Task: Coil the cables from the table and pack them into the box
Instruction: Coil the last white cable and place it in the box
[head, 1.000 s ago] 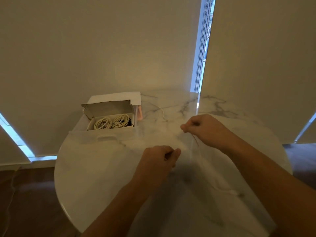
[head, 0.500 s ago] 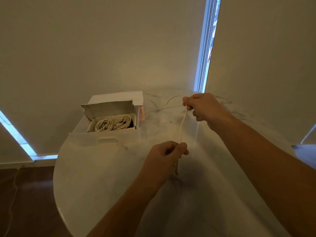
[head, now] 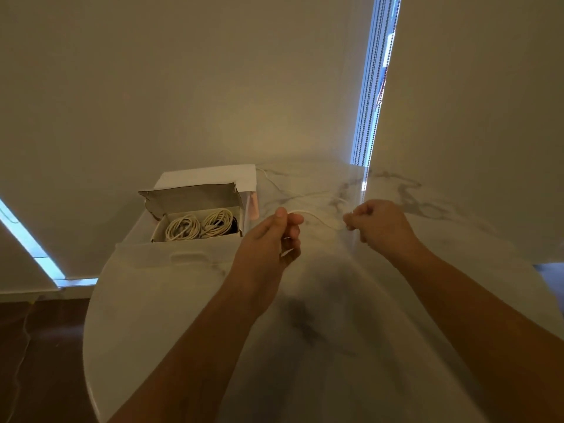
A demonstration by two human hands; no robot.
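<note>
Marble table (head: 183, 300) by the blinds, box (head: 195, 198) at its far left edge with two coiled cables (head: 200, 228) already inside. Left hand (head: 268, 239) and right hand (head: 380, 225) both pinch one thin white cable (head: 320, 220) sagging between them, tail trailing toward the far edge. Looks like coiling's barely started on this one.

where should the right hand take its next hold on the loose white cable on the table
On the slack run of the white cable lying on the marble table just beyond the right hand, pinched from above. There it lies flat and free, clear of the box, while the left hand keeps the gathered end.
</note>
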